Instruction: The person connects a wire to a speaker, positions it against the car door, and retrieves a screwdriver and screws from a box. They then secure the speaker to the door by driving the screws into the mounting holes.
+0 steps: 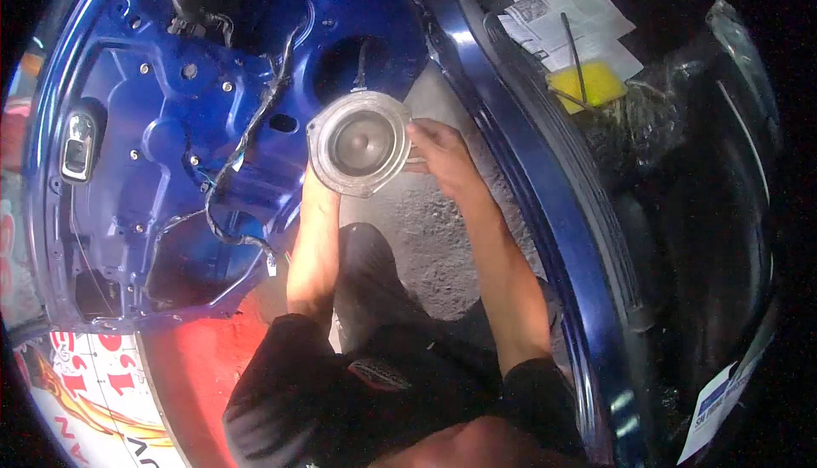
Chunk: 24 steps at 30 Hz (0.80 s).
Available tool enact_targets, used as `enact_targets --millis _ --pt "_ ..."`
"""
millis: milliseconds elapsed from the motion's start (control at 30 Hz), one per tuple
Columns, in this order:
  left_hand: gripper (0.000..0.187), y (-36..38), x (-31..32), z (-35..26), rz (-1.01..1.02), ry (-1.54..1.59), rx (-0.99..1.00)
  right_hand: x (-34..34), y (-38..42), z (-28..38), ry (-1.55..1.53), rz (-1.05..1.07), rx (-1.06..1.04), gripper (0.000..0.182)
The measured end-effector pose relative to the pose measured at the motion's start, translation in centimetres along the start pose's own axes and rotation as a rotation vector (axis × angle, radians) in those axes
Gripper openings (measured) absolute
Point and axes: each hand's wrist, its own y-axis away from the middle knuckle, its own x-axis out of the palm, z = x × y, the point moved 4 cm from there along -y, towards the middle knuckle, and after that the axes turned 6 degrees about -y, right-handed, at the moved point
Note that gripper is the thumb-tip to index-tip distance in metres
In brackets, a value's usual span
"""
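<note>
A round car speaker (361, 144) with a grey mounting frame is held up in front of the inner side of a blue car door (162, 179), its cone facing me. My right hand (440, 155) is closed on the speaker's right edge, thumb at the rim. From below left, my left hand (321, 185) reaches behind the speaker and supports it; its fingers are hidden there. At the top of the speaker, a dark wire with a connector (359, 81) meets the frame. Behind it is the dark round opening (332, 68) in the door.
A wiring harness (247, 140) hangs across the door panel, near the inner door handle (78, 151). On the right runs the blue door sill (511, 170). Beyond it lie papers (587, 21), a yellow sponge-like block (596, 85) and a thin dark rod (573, 55).
</note>
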Motion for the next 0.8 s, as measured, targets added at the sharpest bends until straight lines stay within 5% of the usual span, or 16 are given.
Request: enact_targets --millis 167,267,300,467,567,667,800 --pt "0.039 -1.4 -0.5 -0.5 -0.06 -0.015 0.031 0.5 -0.9 -0.6 -0.059 -0.005 0.012 0.037" --pt "0.037 -4.6 -4.3 -1.2 0.024 -0.29 0.236 0.3 -2.5 -2.2 -0.133 -0.015 0.013 0.04" --pt "0.059 0.0 2.7 -2.7 -0.047 -0.284 0.09 0.3 -2.9 -2.7 -0.162 -0.01 0.011 0.04" --pt "0.078 2.1 1.4 -3.7 0.181 0.07 0.169 0.8 -3.4 -2.7 -0.154 -0.067 -0.025 0.03" --pt "0.078 4.1 0.0 -3.6 0.188 -0.273 0.457 0.8 -3.6 -2.9 -0.086 -0.15 -0.066 0.03" --pt "0.051 4.4 -0.2 -3.2 0.04 -0.615 0.592 0.6 -4.3 -3.6 -0.054 -0.181 -0.066 0.032" --pt "0.045 4.2 2.4 -4.1 -0.047 -0.674 0.794 0.5 -4.5 -2.3 -0.053 -0.229 -0.022 0.035"
